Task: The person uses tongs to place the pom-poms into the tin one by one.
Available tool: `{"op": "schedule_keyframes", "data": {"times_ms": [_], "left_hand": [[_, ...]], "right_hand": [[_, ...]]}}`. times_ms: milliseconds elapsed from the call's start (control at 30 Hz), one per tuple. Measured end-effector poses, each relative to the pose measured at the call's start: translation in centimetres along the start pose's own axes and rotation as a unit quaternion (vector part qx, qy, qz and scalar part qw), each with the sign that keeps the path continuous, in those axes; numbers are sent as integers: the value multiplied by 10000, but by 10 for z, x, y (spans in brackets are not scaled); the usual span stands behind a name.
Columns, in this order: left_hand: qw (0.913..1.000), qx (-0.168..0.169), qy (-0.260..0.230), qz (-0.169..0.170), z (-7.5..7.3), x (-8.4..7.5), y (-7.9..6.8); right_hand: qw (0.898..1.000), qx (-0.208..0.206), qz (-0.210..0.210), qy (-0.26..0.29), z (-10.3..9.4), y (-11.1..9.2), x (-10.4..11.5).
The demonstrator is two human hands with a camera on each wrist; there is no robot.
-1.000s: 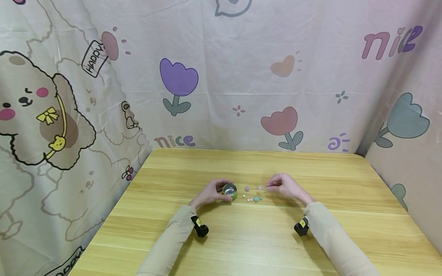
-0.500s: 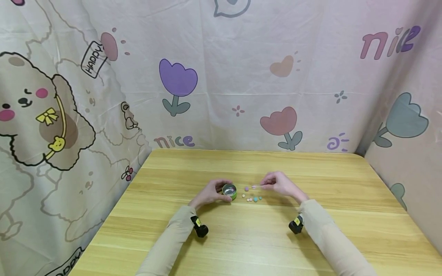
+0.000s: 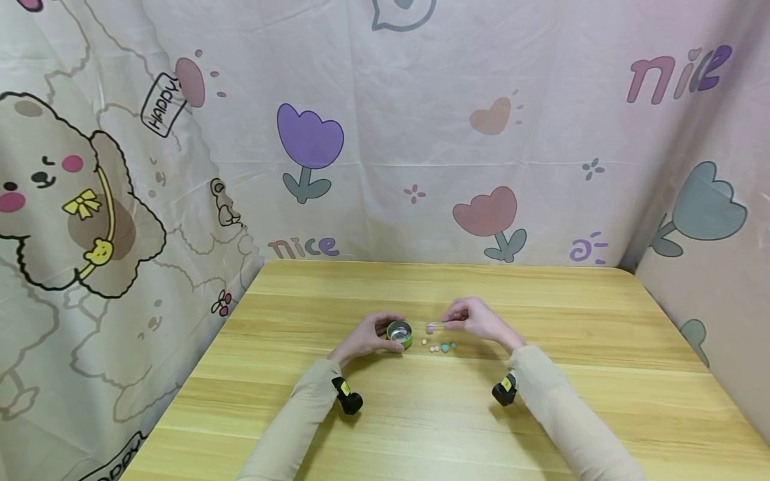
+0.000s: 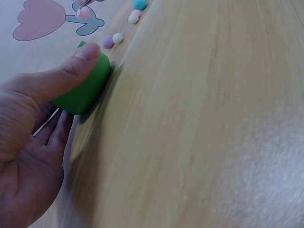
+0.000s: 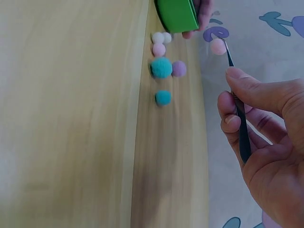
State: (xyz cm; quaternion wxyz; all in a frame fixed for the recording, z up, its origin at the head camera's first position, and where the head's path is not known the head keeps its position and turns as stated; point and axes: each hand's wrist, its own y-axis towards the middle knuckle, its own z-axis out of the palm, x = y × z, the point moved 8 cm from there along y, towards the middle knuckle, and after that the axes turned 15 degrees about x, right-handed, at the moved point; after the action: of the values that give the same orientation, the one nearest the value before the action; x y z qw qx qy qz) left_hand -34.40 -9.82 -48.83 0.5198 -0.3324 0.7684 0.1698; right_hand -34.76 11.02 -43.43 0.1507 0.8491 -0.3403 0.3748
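My left hand [image 3: 368, 335] holds a small round green tin [image 4: 90, 92], thumb on one side and fingers on the other. The tin's mouth faces up in the head view, with a pinkish spot inside its shiny interior. My right hand [image 5: 270, 128] pinches dark metal tweezers [image 5: 243, 135] between thumb and fingers. At their tips a pale pink pom-pom [image 5: 218, 46] is gripped, raised off the table and a short way right of the tin. Below it on the table lies a purple pom-pom [image 5: 179, 69].
Several loose pom-poms lie right of the tin, among them a large teal pom-pom [image 5: 161, 68], a smaller teal pom-pom [image 5: 163, 98] and a pink pom-pom [image 5: 159, 49]. They rest on a wooden table [image 3: 421, 414]. A printed curtain [image 3: 385, 133] hangs behind it.
My right hand has moved left with the tweezers and the pale pink pom-pom, from beyond the loose pom-poms to above the purple one. My left hand and the tin have stayed put.
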Motion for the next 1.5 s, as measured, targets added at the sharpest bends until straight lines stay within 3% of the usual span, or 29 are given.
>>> {"op": "schedule_keyframes", "data": {"times_ms": [1167,1500], "left_hand": [[9997,50,-72,215,0,-2,0],[9999,30,-114,103,0,-2,-1]], "right_hand": [[9993,217,-123,291,21,31,11],[9995,249,-88,188,24,36,13]]}}
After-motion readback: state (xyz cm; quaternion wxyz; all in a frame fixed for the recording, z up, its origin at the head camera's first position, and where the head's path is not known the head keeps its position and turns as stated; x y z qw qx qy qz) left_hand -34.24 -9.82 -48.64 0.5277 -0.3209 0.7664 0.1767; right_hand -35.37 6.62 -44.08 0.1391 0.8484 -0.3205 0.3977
